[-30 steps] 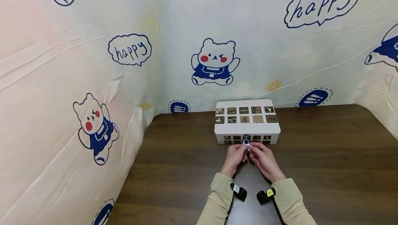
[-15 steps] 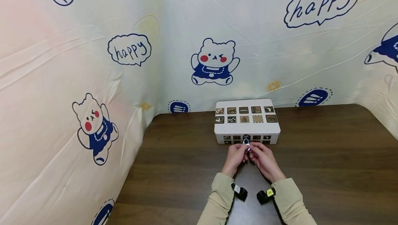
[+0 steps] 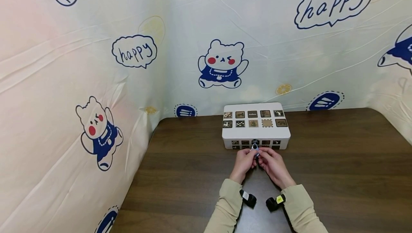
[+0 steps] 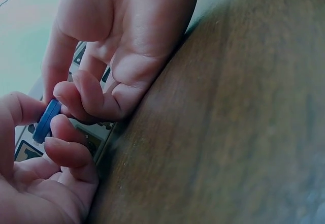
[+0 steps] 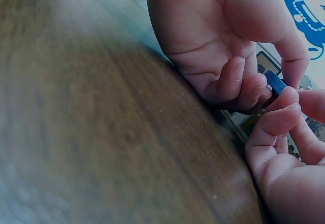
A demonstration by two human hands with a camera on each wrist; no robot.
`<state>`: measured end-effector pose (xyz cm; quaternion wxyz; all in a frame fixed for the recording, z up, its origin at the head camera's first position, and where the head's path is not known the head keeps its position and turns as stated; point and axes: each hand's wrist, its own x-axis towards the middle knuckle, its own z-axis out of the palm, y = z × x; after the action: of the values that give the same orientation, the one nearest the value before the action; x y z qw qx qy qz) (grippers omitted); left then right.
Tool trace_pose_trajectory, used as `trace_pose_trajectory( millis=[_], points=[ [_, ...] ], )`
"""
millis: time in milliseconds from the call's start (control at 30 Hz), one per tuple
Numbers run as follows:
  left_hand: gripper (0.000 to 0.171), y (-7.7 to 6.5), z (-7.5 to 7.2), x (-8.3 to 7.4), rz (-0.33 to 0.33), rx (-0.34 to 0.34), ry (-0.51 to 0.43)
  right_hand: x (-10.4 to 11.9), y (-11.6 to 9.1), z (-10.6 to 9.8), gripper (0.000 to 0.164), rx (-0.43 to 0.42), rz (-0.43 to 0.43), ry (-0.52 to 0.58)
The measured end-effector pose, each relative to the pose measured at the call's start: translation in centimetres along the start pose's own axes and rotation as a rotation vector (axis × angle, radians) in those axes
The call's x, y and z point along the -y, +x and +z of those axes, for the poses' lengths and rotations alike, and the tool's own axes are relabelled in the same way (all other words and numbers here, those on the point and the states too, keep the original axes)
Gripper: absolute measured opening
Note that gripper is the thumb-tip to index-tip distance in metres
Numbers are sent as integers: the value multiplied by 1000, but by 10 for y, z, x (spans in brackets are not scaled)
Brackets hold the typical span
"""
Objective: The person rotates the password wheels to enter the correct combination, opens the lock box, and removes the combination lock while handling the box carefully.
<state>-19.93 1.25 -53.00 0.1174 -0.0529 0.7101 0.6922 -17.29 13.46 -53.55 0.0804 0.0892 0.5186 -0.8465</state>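
two bare hands at a small blue padlock-like piece [image 4: 46, 121], held up just in front of the white box [image 3: 255, 132], which stands at the far edge of the worktop [image 3: 338, 161], a little nearer its far left corner than its far right. the left hand [image 3: 243, 162] pinches the piece from the side toward the worktop's left edge, thumb against fingertip; the right hand [image 3: 273, 165] pinches the same piece from the side toward the right edge. a silvery loop [image 3: 255, 146] rises from it before a dark fitting [image 3: 255, 141] on the box's front; whether the two are linked cannot be made out. handling, as judged: the body, thin and hard-looking, should be light and stiff, unlikely to break, but smooth and small enough to slip or twist. the best hold is probably on the two side edges of the blue body, low down, with the loop left free. behind the worktop's far edge hangs a printed cloth [image 3: 193, 22].
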Motion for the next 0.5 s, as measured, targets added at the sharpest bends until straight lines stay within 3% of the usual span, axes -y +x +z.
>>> trace_pose_trajectory(
  millis=[500],
  points=[
    [17, -1, 0, -2, -9, -7, 3, 0, -1, 0, 6, -3, 7, 8]
  ],
)
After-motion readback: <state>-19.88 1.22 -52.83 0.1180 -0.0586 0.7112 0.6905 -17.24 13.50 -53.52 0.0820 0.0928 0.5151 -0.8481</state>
